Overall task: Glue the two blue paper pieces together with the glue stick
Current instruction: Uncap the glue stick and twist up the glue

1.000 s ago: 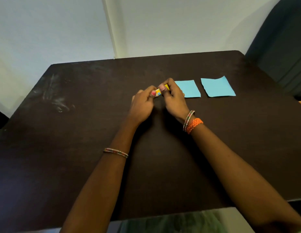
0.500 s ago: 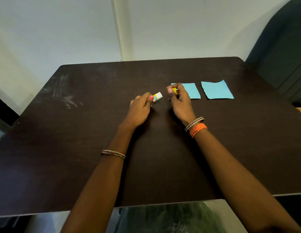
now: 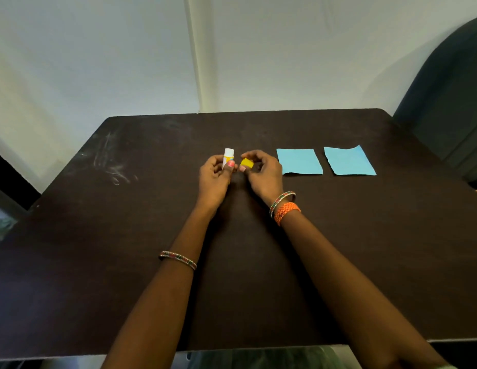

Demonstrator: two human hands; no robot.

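Two light blue paper pieces lie flat side by side on the dark table (image 3: 338, 249), apart from each other: the left piece (image 3: 300, 161) and the right piece (image 3: 349, 161). My left hand (image 3: 214, 179) grips the uncapped glue stick (image 3: 228, 155) upright, its white tip pointing up. My right hand (image 3: 264, 174) pinches the yellow cap (image 3: 246, 163) just right of the stick, a short gap between them. Both hands are left of the papers, the right hand close to the left piece's edge.
White scuff marks (image 3: 112, 166) streak the table's back left. A dark chair back (image 3: 450, 89) stands at the right beyond the table corner. A pale wall runs behind the far edge. Bangles circle both wrists.
The cap has come off the glue stick: the hands held it together, then pulled apart. The left hand has turned the stick upright; the right hand still holds the cap.
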